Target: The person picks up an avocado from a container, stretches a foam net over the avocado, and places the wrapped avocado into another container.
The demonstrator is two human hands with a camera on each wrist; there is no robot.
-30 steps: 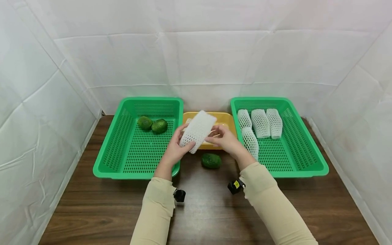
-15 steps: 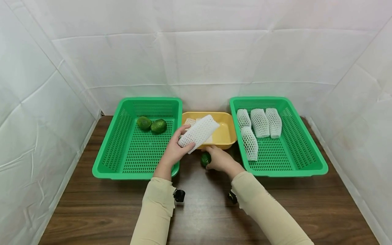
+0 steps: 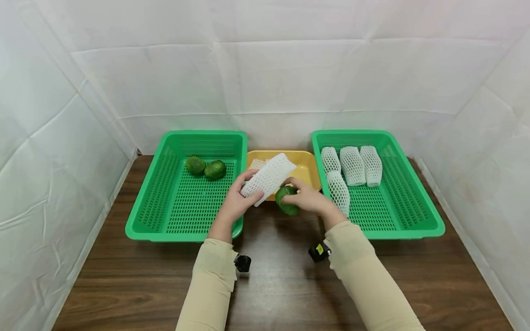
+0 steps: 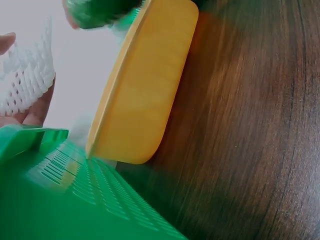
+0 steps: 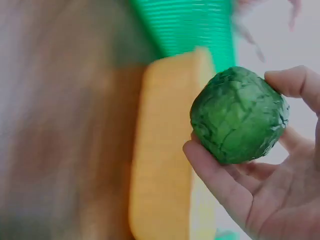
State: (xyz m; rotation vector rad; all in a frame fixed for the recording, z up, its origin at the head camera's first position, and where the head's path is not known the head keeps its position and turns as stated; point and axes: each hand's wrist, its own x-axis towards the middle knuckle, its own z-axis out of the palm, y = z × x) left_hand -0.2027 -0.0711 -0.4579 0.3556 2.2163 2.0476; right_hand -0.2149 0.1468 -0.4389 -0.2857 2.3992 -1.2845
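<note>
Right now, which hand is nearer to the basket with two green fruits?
Left. The left hand holds a foam net at the right side of this basket; the right hand, farther right, holds a green fruit.

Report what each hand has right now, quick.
Left hand: holding a white foam net sleeve, between thumb and fingers.
Right hand: holding a green avocado, between thumb and fingers.

Back wall (image 3: 281,78): white sheeting, marked by horizontal and vertical creases. Left wall (image 3: 45,184) and right wall (image 3: 492,174): similar white sheeting, diagonally creased, lower edges running along the table sides. Table (image 3: 136,285): dark brown, wood-grained surface, grain running side to side. Lighting: diffuse, producing a pale sheen (image 3: 277,285) at the table's near centre.
</note>
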